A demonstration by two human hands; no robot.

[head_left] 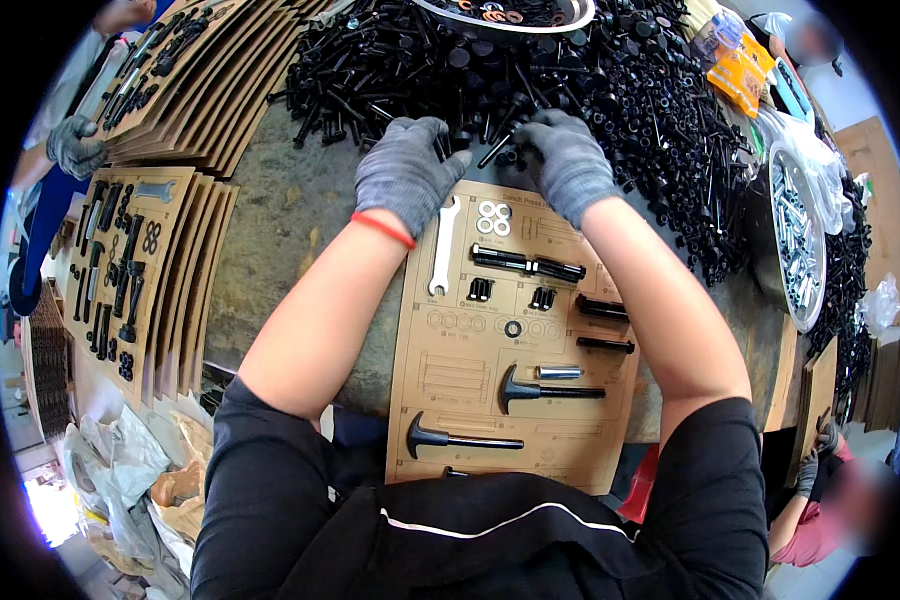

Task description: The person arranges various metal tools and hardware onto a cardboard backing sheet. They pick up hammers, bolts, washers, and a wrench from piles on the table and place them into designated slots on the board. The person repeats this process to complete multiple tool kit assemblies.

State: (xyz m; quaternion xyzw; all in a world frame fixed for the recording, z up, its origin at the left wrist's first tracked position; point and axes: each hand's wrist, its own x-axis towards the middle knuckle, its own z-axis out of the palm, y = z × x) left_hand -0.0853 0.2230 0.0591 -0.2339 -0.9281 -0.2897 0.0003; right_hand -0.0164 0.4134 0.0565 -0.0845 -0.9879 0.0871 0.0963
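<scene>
Black bolts (370, 85), heaped at 12 o'clock beyond the cardboard parts sheet (580, 458); probably light, rigid, sturdy, perhaps slick; best pinched mid-shank. Left hand (407, 172) and right hand (570, 168): grey-gloved, fingers curled at the heap's 6 o'clock edge; whether either grasps one, cannot tell.

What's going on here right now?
A person's grey-gloved left hand and grey-gloved right hand are at the near edge of a large heap of black metal bolts; whether either holds a piece is unclear. Below them, a printed brown cardboard sheet carries a flat silver wrench, two black T-shaped parts and other hardware, with printed outlines showing between.
</scene>
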